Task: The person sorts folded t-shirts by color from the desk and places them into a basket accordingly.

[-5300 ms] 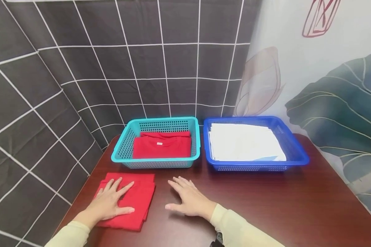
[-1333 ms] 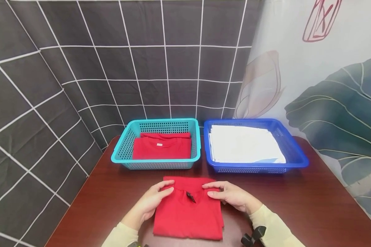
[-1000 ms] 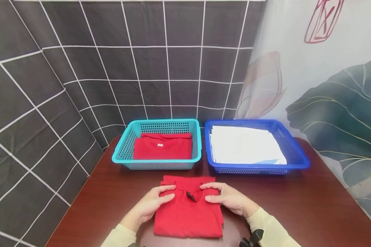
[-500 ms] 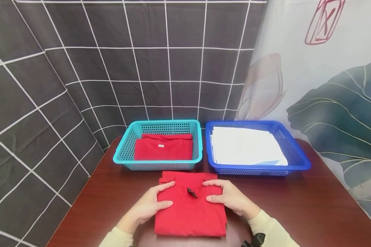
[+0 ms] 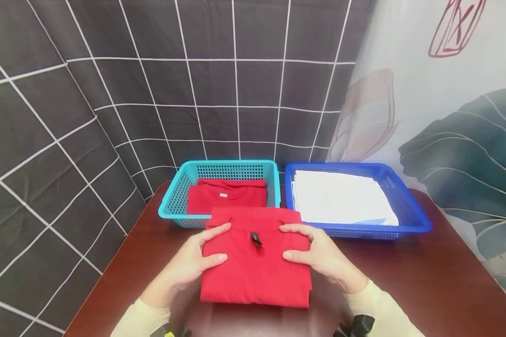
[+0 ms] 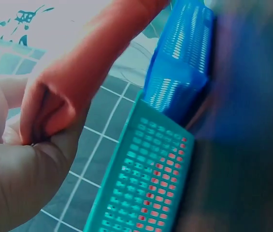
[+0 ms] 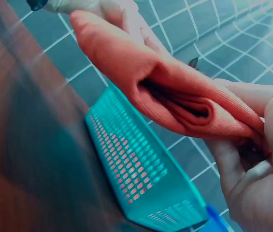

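A folded red shirt [image 5: 255, 281] with a dark tag at its collar is held up in front of me in the head view. My left hand [image 5: 189, 262] grips its left edge, thumb on top and fingers underneath. On the opposite edge, my right hand [image 5: 326, 257] holds it in the same way. The right wrist view shows the layered folds of the shirt [image 7: 122, 63] from the side, raised above the table. Its far edge overlaps the front rim of the teal basket [image 5: 174, 216] in the head view. Folded red shirts [image 5: 225, 199] lie inside that basket.
To the right of the teal basket stands a blue basket [image 5: 411, 210] with a stack of folded white cloth [image 5: 341, 196]. Both sit at the back of the brown table [image 5: 405, 276]. A dark gridded curtain [image 5: 261, 84] hangs behind and on the left.
Earlier the shirt lay at the left under my left hand; then it lay centred between both hands. Now both hands have raised it off the table and carried it forward toward the teal basket.
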A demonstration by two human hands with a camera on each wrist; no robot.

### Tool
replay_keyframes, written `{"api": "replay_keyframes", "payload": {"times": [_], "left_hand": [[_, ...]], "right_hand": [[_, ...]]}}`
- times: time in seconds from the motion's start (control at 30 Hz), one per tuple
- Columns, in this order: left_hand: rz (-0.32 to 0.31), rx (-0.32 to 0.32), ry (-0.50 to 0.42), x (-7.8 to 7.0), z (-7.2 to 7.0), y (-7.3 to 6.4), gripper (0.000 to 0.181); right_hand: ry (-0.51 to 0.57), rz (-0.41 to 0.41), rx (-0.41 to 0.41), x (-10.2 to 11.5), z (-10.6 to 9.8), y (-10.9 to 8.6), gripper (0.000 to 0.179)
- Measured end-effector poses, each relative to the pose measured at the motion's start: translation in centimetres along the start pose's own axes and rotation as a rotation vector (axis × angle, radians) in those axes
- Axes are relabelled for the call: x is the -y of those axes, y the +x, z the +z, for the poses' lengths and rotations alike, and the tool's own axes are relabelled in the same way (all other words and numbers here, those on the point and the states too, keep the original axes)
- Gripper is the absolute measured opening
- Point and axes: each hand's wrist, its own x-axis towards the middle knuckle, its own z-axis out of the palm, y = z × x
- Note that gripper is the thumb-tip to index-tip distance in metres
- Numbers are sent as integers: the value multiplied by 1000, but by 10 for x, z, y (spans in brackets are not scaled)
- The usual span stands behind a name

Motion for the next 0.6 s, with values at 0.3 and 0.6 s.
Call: {"api": "replay_keyframes", "payload": {"times": [0.3, 0.6], "left_hand": [[-35, -95, 31, -24, -30, 26, 69], [-10, -116, -79, -43, -63, 59, 66]], "right_hand": [[40, 2, -35, 31, 4, 49, 55], [-77, -70, -101, 48, 5, 108, 53]]}}
